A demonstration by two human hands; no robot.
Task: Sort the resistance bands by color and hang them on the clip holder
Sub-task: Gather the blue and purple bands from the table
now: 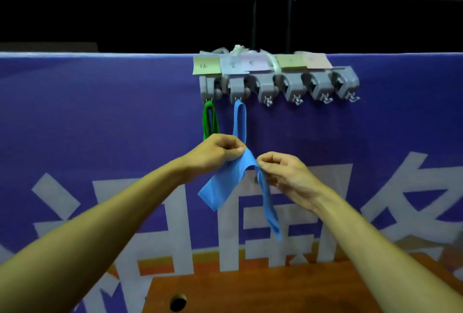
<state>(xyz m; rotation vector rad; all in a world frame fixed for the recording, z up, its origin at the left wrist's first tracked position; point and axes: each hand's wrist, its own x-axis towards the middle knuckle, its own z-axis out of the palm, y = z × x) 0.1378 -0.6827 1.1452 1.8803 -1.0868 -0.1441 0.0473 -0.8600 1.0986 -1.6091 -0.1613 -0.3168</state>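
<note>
Pinching the loose blue band [225, 182] at its top, the left hand [218, 152] had its thumb and curled fingers closed on one edge. The right hand [283, 175] pinched the other edge just beside it, with its remaining fingers curled in. The band draped between both hands in front of the purple banner [100, 112]: a wide part fell below the left hand, and a narrower strand fell lower, beside the right wrist. Above them the grey clip holder [278, 86] was fixed near the top edge of the banner (paper labels [260, 63] sat right over it). A green band [210, 122] hung from its leftmost clip and a second blue band [240, 122] from the next clip; the left hand hid their lower ends. A wooden table [275, 287] lay below.
</note>
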